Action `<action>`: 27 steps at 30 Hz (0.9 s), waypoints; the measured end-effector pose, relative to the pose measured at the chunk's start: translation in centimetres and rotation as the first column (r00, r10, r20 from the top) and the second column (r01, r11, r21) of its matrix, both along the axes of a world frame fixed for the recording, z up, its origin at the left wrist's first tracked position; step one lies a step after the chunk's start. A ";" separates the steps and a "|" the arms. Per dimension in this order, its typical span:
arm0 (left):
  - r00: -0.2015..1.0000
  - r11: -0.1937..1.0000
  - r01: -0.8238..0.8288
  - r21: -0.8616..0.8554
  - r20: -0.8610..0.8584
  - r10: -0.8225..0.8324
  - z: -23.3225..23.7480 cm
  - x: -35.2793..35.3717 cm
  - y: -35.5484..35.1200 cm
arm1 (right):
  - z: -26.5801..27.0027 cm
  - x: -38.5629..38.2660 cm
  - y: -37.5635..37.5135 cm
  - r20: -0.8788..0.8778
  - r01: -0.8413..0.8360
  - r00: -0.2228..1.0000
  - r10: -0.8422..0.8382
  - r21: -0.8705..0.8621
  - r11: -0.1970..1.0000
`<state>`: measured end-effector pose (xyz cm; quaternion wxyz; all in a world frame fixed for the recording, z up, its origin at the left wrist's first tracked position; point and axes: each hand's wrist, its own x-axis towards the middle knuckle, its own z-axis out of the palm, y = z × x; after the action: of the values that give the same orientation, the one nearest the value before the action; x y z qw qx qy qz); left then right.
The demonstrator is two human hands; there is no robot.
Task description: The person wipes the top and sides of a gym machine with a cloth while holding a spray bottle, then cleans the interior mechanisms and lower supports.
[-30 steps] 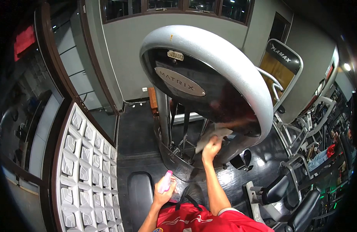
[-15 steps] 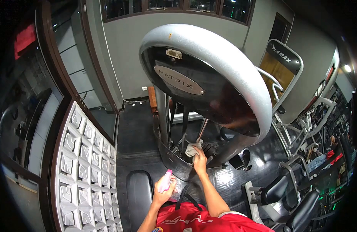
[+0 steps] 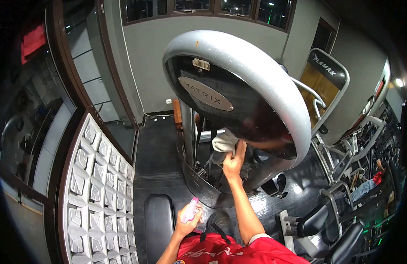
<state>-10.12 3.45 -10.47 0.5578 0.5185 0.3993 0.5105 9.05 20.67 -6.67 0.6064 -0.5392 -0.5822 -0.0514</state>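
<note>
In my right hand (image 3: 233, 163) is a whitish cloth (image 3: 224, 142), held up at the lower edge of the black panel (image 3: 243, 116) of a Matrix gym machine. The cloth hides what lies right behind it. A thick silver frame (image 3: 252, 55) curves around that panel. My left hand (image 3: 186, 223) is closed around a spray bottle with a pink and white head (image 3: 190, 211), low in front of my red shirt (image 3: 238, 251). The lower part of the bottle is partly hidden by my fingers.
A black padded bench (image 3: 159, 215) stands left of me, beside a white patterned panel (image 3: 93, 193). Another machine marked Plamax (image 3: 324, 66) is behind on the right. Black seats (image 3: 313, 218) sit at lower right. A person (image 3: 368, 187) shows at the far right.
My right hand has moved up with the cloth, from the machine's base to the underside of its panel. The left hand keeps hold of the spray bottle in about the same place.
</note>
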 end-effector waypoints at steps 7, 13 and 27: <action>1.000 0.999 -0.021 -0.043 -0.015 0.020 -0.3 -0.6 -0.3 | -9.3 0.4 -0.4 -0.217 -0.118 0.973 0.082 -0.159 0.980; 0.999 0.999 -0.028 -0.030 -0.016 0.027 -0.9 -0.6 -0.1 | -18.6 2.2 -3.2 -0.384 -0.229 0.921 -0.057 -0.656 0.719; 0.998 0.998 -0.009 -0.066 -0.059 0.005 -1.1 -0.9 0.6 | -1.3 0.3 -0.4 0.006 -0.091 0.996 0.090 0.086 0.992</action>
<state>-11.02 4.03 -11.58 0.5608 0.5131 0.4341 0.4835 9.39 20.31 -8.01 0.6303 -0.4854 -0.6038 -0.0495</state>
